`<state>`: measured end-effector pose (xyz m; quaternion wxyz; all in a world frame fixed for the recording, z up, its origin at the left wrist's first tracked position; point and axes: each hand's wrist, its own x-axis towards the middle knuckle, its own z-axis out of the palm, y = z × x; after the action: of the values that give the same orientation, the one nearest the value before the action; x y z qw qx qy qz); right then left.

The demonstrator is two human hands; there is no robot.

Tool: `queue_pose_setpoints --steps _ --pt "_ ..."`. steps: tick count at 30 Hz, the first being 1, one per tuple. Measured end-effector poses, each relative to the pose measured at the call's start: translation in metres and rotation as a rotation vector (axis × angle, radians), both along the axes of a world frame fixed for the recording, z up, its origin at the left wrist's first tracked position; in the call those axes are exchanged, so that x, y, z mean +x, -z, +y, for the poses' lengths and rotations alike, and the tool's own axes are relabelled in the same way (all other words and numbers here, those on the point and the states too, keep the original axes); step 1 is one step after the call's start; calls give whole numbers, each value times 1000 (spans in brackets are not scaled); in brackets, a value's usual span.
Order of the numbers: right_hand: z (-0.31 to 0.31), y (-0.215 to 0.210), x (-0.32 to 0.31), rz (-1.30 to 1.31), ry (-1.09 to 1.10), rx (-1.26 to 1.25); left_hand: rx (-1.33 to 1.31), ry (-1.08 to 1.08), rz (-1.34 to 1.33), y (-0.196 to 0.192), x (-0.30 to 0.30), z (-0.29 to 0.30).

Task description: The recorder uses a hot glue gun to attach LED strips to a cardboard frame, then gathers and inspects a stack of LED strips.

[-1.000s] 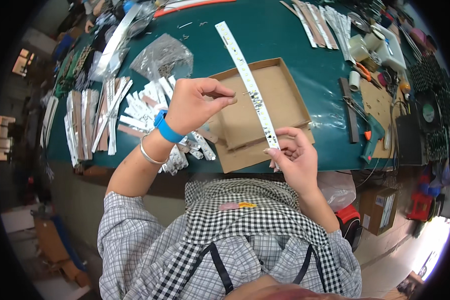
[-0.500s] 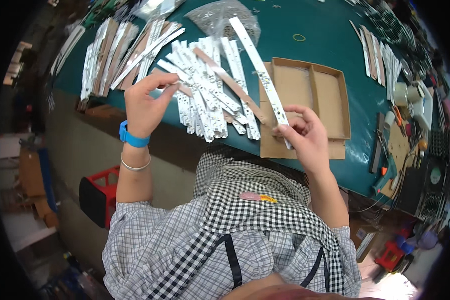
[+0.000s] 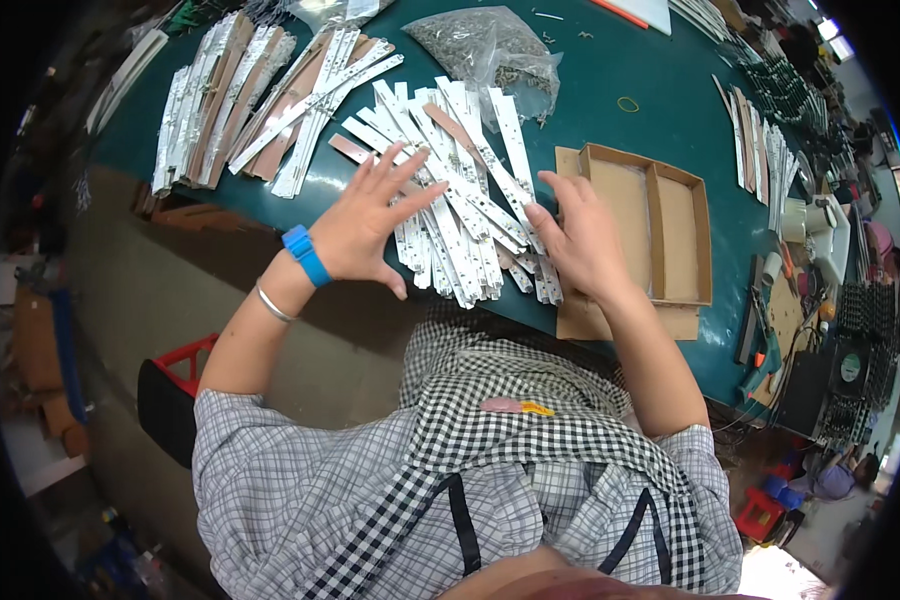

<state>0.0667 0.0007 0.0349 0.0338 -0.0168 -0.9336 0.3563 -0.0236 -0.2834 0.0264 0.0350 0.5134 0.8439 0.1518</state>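
Observation:
A loose, crisscrossed heap of narrow white circuit-board strips (image 3: 450, 215) dotted with small parts lies at the table's near edge. A few strips show a brownish side. My left hand (image 3: 375, 220), with a blue band at the wrist, is spread over the heap's left side, holding nothing. At the heap's right edge is my right hand (image 3: 582, 235), thumb and fingers apart, next to the strip ends; whether the thumb touches them I cannot tell. Just right of it sits a shallow divided cardboard box (image 3: 654, 230) on a flat cardboard sheet (image 3: 625, 322).
More bundled strips (image 3: 210, 105) lie at the left, others (image 3: 755, 140) at the far right. Behind the heap is a clear plastic bag (image 3: 490, 50) of small pieces. A rubber band (image 3: 627, 104) lies on the green table. Teal-handled tool (image 3: 762, 370) at right; red-and-black stool (image 3: 175, 390) below left.
The long strip my right hand held up is no longer in it. Both hands have opened; the left has moved right over the heap. The view has shifted slightly.

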Motion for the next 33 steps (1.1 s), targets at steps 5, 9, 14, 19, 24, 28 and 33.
queue_pose_setpoints --steps 5,9,14,19,24,28,33 --pt "-11 7 -6 -81 -93 -64 -11 136 -24 3 8 27" --pt "-22 12 7 -73 -138 -151 93 172 -65 13 18 30" --pt "-32 14 36 -151 -164 -285 160 272 -125 16 34 16" --pt "-22 8 71 78 -231 57 158 338 -120 21 44 1" --pt "-4 14 104 42 -329 136 80 225 55 8 28 -5" --pt "-10 24 111 114 -405 185 131 223 81 11 26 6" --pt "-22 44 96 272 -327 215 156 347 88 20 29 28"
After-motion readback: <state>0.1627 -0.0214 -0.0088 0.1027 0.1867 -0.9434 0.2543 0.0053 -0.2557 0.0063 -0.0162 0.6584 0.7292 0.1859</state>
